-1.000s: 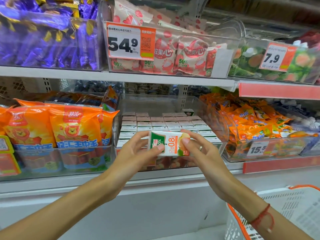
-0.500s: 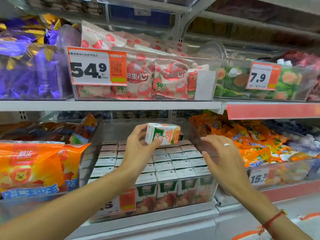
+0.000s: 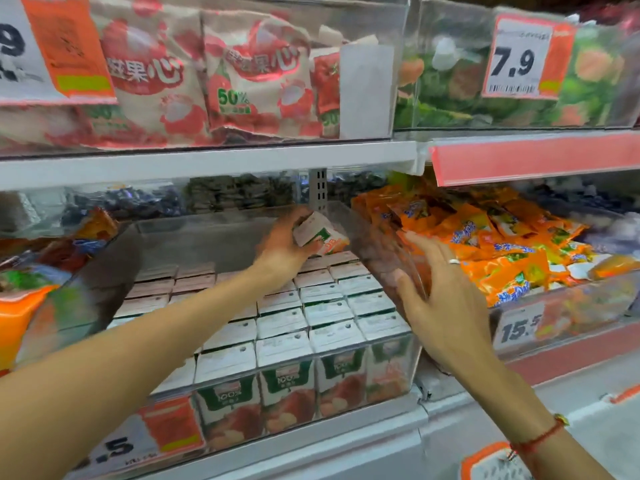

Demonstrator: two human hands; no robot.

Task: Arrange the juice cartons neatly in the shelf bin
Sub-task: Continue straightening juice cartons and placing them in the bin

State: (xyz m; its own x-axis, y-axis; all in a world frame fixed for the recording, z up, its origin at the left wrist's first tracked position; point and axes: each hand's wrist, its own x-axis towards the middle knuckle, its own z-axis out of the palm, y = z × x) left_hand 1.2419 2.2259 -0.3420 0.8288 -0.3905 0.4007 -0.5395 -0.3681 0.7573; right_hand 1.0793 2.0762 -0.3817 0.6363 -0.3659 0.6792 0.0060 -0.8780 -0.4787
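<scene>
Over the bin, left hand around carton.

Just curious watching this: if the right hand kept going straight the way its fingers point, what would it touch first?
The right hand points up and leftward at the clear bin's side wall; its fingertips look on or nearly against it already. Depth is hard to judge, but that wall comes first, before the juice carton.

Bright even store light; motion blur throughout; wide-angle edge distortion.
</scene>
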